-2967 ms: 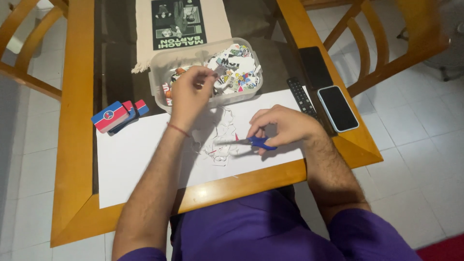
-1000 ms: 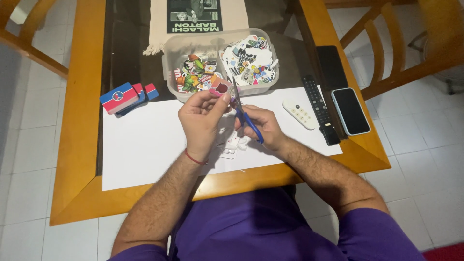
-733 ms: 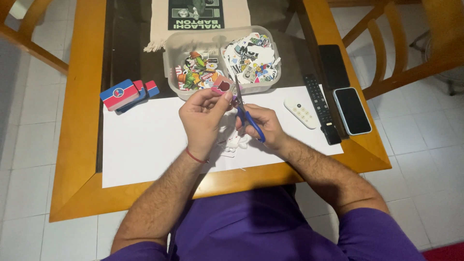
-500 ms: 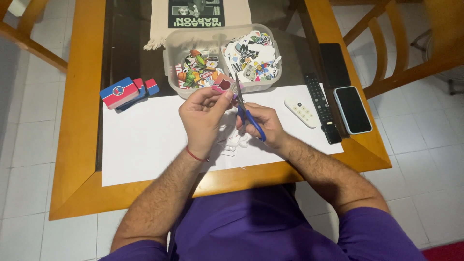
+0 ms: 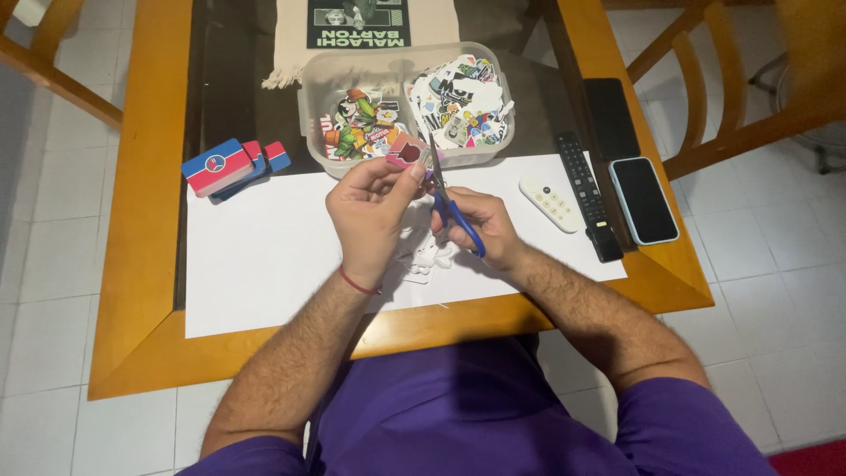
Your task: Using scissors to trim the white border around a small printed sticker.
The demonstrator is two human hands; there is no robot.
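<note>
A small sticker (image 5: 406,152) is pinched in the left hand (image 5: 374,210), just beside the blue-handled scissors (image 5: 451,207) gripped by the right hand (image 5: 485,227). Fingertips, seemingly near the blades, could be nicked.

Blue handles were seen on the scissors (image 5: 458,216). The paper sheet (image 5: 264,256) was white, the table frame (image 5: 141,220) orange-brown. A red band (image 5: 357,284) was worn, and a purple shirt (image 5: 458,414).
</note>
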